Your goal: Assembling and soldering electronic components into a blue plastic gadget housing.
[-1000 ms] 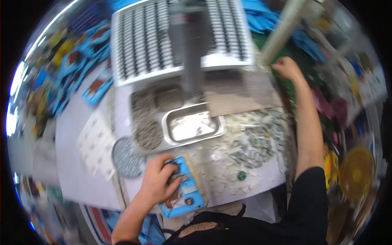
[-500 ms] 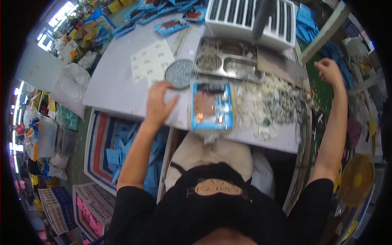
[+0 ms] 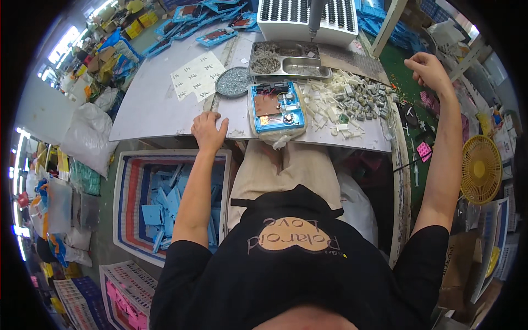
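My left hand (image 3: 209,131) rests on the near edge of the white table, thumb apart and fingers bent over the surface, with nothing visible in it. To its right lies a blue plastic casing (image 3: 300,116) with a brown board, wires and small parts inside, on a pale wrapped pad (image 3: 275,137). Out past the table's right side, my right hand (image 3: 431,72) is raised with fingers curled; whether anything is inside them is hidden. A round dish of small metal pieces (image 3: 232,82) sits beyond my left hand. White and grey small parts (image 3: 352,102) are heaped right of the casing.
Behind the casing stand a steel compartment tray (image 3: 305,67) and a white box with dark rows (image 3: 308,27), a dark rod-shaped tool (image 3: 315,19) hanging before it. Blue casings (image 3: 217,36) pile up far left. A lined crate (image 3: 127,203) of blue panels stands below.
My left hand has drawn back from the dish toward the table's near edge. My right hand stays out to the right, its fingers more curled. The whole view has shifted and is sharper.
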Tool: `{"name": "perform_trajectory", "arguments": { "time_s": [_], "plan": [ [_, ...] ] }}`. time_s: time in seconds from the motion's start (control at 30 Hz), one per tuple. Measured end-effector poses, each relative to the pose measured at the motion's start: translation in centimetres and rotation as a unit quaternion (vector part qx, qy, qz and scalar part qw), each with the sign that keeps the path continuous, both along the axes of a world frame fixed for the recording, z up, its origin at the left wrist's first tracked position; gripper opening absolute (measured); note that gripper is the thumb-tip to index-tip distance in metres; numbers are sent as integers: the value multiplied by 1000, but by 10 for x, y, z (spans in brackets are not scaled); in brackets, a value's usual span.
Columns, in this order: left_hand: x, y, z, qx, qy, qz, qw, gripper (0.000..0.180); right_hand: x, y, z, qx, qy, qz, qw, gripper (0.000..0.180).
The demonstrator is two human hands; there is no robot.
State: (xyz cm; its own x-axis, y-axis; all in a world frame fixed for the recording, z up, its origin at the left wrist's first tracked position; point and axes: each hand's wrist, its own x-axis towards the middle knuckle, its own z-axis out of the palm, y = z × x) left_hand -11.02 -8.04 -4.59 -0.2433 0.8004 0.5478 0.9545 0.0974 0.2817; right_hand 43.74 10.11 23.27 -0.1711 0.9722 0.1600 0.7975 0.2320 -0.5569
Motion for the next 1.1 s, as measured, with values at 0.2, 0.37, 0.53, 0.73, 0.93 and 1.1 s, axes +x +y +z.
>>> {"name": "perform_trajectory", "arguments": {
  "time_s": [0.2, 0.37, 0.53, 0.73, 0.93, 1.1],
  "plan": [
    [-2, -1, 6, -1, -8, 1, 1000, 32, -25, 39, -25, -61, 7, 8, 998, 31],
    [-12, 4, -2, 7, -28, -10, 1000, 33, -49, 106, -39, -38, -4, 18, 999, 29],
    [1, 12, 9, -1, -68, 1, 998, 39, -51, 201, -52, 61, 5, -12, 998, 32],
    [6, 9, 7, -75, -23, 35, 996, 50, -87, 366, -34, 247, 92, -27, 964, 34],
    [13, 14, 35, -176, -59, 42, 982, 47, -149, 507, 19, 214, -11, -37, 976, 31],
    [15, 34, 72, -290, -80, 18, 954, 44, -136, 564, 6, 118, -90, -36, 988, 32]
  ]
}}
